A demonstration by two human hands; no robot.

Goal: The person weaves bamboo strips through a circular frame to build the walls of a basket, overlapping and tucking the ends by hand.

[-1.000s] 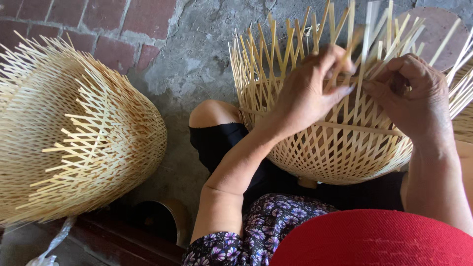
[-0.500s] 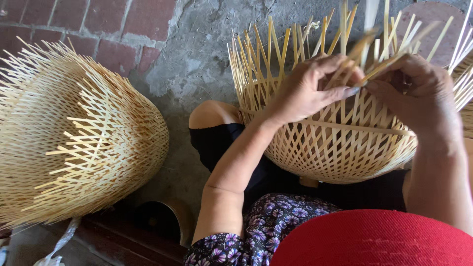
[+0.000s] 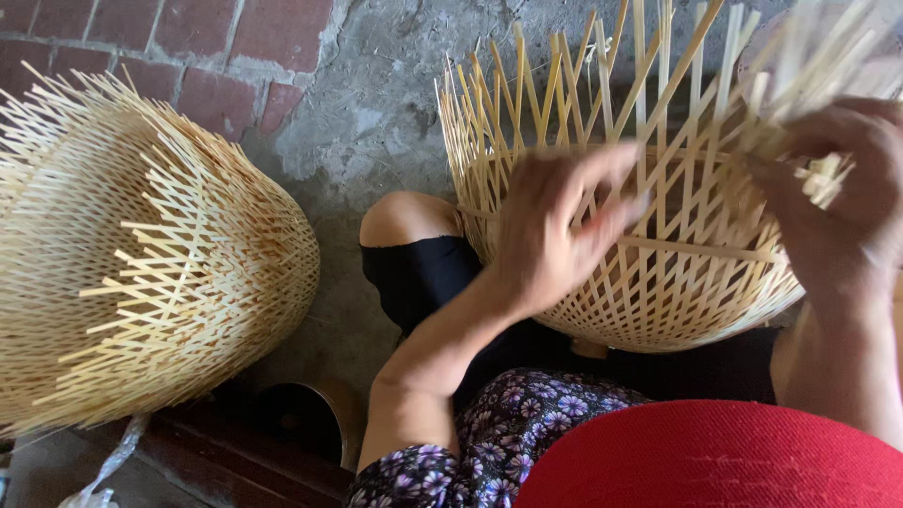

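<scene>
While the left hand [image 3: 555, 230] presses curled fingers on the half-woven bamboo basket [image 3: 649, 282], the right hand [image 3: 837, 202] pinches its loose strips [image 3: 818, 174] (blurred), a finished basket [image 3: 141, 263] nearby.

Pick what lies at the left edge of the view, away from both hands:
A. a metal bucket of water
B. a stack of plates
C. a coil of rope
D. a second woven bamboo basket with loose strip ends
D: a second woven bamboo basket lies on its side there, loose strip ends jutting out, while the left hand and right hand work the unfinished basket.
</scene>
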